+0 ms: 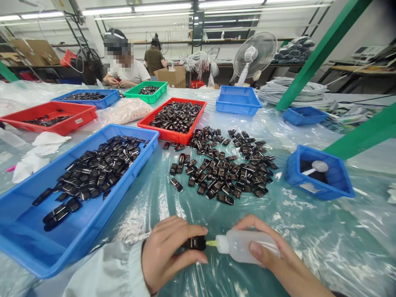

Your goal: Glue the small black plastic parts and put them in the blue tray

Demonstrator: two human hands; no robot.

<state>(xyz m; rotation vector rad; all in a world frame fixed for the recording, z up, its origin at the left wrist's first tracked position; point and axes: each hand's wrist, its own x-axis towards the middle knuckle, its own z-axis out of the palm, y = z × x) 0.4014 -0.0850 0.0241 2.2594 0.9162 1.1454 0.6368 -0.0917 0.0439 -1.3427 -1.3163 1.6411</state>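
Note:
Near the front edge, my left hand [171, 249] grips a small glossy black plastic part [197, 243] between thumb and fingers. My right hand [272, 243] is wrapped round a translucent white squeeze bottle [239, 244], tilted on its side. The bottle's yellowish nozzle tip [211, 243] points left and meets the end of the black part; whether liquid comes out cannot be made out. Just beyond both hands lies a loose pile of similar black parts [219, 175] on the plastic-covered table [173, 206]. More of them fill the long blue tray [130, 181] on the left.
A red tray [202, 108] of black parts stands behind the pile. At right is a blue bin [321, 185] holding a small metal scoop [318, 166]. Green posts [365, 130] slant in from the right. Farther back are more trays, a fan [250, 53] and two people.

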